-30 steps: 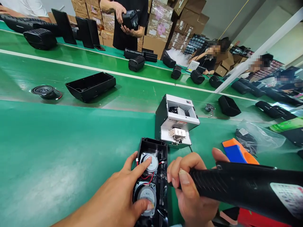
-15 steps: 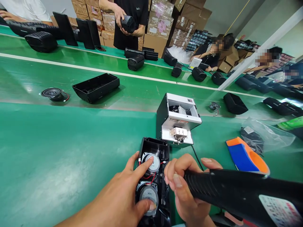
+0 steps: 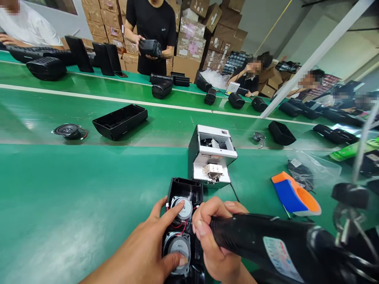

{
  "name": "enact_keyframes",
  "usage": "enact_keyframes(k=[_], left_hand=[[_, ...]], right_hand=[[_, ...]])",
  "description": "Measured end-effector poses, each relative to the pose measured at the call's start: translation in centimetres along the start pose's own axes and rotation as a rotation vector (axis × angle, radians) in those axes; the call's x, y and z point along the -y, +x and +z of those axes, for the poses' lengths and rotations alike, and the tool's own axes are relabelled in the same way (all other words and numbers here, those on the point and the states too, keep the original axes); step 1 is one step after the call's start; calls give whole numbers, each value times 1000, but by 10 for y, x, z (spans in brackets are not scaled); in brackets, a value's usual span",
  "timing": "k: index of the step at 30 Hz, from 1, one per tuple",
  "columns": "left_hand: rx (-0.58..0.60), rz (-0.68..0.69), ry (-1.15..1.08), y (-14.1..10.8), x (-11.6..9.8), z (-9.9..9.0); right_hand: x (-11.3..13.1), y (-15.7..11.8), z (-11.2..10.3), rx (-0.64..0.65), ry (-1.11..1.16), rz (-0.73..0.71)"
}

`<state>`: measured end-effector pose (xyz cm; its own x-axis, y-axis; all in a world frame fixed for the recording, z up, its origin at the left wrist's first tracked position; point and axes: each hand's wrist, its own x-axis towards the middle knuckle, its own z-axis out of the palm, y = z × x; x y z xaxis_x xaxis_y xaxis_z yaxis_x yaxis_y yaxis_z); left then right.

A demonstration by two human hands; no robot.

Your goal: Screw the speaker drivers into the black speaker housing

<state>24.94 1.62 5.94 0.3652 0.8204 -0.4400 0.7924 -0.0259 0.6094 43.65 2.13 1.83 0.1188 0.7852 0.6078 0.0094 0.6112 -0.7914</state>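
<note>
Two speakers, the far one and the near one, sit magnet side up in the black case, and they look like the parts most at risk. The driver meets the case at a slant from its right side; if the tip skated out of its seat, it could nick the red wires looped between the speakers, or scrape a frame. The right fingers hide that tip, so whether it sits in a screw is hard to say. A speaker could also shift off its holes if the left hand eased its press, and a sideways push might slide the case along the mat towards the machine just past its far end.

As for the grip, the right hand is wrapped round the front of the driver at the case's right wall, thumb and fingers closed on it, the rest of the tool stretching away from the case. The left hand comes over the case's left wall with its fingers spread: index on the far speaker, thumb on the near one, pressing rather than grasping.
</note>
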Motion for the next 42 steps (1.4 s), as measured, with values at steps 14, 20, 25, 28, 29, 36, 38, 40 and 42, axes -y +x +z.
enact_keyframes(k=[14, 20, 25, 28, 29, 36, 38, 40, 42], left_hand=[[-174, 172, -5, -2, 61, 9], [-323, 91, -100, 1, 61, 13], [-329, -30, -137, 14, 40, -6], [-324, -6, -179, 16, 33, -6], [-329, 0, -197, 15, 31, -4], [-314, -34, -262, 12, 28, 3], [-284, -25, -278, 14, 31, 4], [-281, -11, -295, 14, 34, 5], [-308, 10, -315, 13, 35, 4]], right_hand=[[23, 113, -27, -295, -67, -340], [0, 120, -26, -208, -153, -273], [3, 120, -24, -222, -98, -143], [10, 113, -23, -199, -45, -37], [14, 109, -21, -191, -20, -7], [55, 75, 6, -191, 181, 47], [55, 67, 16, -163, 211, 45], [47, 61, 24, -130, 215, 46], [35, 58, 29, -100, 209, 55]])
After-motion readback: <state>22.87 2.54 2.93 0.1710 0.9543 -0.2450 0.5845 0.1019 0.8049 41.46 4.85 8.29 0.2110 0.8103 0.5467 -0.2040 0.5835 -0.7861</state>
